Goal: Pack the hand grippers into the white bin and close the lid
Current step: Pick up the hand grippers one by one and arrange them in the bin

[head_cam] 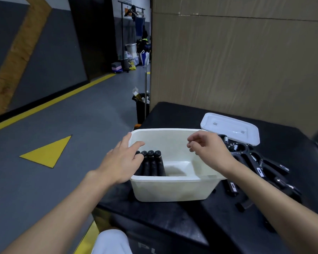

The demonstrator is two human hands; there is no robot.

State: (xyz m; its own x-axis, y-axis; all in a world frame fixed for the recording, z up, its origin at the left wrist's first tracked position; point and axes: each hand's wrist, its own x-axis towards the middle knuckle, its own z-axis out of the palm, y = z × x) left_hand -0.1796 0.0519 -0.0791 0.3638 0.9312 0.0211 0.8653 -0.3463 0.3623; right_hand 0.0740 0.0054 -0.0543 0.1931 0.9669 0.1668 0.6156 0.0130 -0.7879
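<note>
The white bin stands open on a black padded surface. Black hand gripper handles stand upright side by side in the bin's left part; its right part shows bare floor. My left hand rests over the bin's left rim, fingers spread and touching the leftmost handles. Above the bin's right side hovers my right hand, fingers loosely curled, holding nothing. The white lid lies behind the bin to the right. A pile of several black hand grippers lies right of the bin.
The black padded surface ends just left of the bin, with grey floor and yellow markings below. A cardboard wall rises behind. A black trash bin stands at the surface's far left corner.
</note>
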